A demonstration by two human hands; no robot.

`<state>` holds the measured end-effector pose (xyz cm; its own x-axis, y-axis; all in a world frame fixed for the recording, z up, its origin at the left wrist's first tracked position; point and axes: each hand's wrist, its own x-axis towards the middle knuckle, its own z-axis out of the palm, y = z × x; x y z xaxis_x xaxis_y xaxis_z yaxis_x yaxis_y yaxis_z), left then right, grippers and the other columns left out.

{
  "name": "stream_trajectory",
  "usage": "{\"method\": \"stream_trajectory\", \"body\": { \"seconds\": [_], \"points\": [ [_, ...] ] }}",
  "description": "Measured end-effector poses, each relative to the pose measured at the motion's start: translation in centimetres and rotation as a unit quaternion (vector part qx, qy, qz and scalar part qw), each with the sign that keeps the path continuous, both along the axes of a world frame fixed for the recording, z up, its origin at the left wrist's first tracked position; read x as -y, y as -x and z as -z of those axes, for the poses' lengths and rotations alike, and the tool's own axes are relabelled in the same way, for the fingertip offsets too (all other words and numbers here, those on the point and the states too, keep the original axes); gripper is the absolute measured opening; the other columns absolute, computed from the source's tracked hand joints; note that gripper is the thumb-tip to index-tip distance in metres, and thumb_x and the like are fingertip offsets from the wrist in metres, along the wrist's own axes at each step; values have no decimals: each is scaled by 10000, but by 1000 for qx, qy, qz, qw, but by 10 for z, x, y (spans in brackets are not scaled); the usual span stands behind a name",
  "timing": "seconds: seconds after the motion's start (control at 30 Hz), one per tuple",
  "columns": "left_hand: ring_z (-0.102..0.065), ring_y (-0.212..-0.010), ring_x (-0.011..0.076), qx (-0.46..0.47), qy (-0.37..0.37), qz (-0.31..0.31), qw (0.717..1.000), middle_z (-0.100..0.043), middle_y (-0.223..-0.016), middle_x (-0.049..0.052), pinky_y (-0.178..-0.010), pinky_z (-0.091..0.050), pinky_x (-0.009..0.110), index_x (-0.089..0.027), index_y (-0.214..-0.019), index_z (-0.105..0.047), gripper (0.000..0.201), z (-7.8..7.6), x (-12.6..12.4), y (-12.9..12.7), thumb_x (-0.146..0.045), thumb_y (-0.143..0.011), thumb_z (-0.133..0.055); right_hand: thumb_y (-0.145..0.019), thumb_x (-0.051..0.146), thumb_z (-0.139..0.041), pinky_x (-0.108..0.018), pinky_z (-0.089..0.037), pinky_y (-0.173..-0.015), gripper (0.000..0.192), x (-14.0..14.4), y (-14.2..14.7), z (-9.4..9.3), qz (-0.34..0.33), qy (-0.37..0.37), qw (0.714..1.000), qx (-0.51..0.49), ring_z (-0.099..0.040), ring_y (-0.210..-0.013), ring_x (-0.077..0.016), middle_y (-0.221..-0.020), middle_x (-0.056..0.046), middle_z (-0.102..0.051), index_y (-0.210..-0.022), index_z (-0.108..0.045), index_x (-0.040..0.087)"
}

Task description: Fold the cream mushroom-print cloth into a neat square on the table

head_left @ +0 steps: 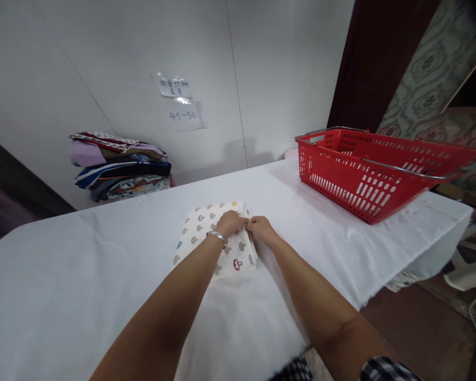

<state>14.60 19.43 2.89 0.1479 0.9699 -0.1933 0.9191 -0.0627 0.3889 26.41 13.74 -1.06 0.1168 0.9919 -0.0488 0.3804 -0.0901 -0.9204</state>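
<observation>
A folded white cloth (198, 233) printed with small grey, red, blue and yellow mushroom-like shapes lies flat near the middle of the table. My left hand (232, 223), with a silver bracelet at the wrist, rests over its right part, fingers pinched at the right edge. Close beside it, my right hand (261, 228) pinches the same edge from the right. The fingertips of both hands nearly meet there. Several layers show along the cloth's right side.
The table has a white cover (115, 286). A red plastic basket (353, 174) with metal handles stands at the back right. Folded clothes (121, 166) are piled at the back left against a pale wall, where handwritten paper signs (186, 115) hang.
</observation>
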Motion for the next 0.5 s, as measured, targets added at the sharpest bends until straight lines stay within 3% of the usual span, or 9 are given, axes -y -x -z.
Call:
{"method": "stream_trajectory", "body": {
  "seconds": [0.17,0.5],
  "points": [
    [-598,-558,200,25,22,-9,999,-568,-486,69,-526,-399,270,-171,-503,-537,203,-5,4,3,-279,-670,-576,-695,242,-538,-187,-330,-486,139,-2,-2,2,3,9,1000,-3,-449,-474,-76,-507,42,-530,-594,-583,159],
    [-595,-547,139,123,52,-28,991,-628,-616,58,-500,-410,223,-162,-566,-539,168,-14,17,6,-231,-714,-497,-687,195,-582,-200,-372,-537,66,-4,-4,3,26,16,999,21,-537,-556,-105,-584,13,-609,-669,-634,159]
  ]
}}
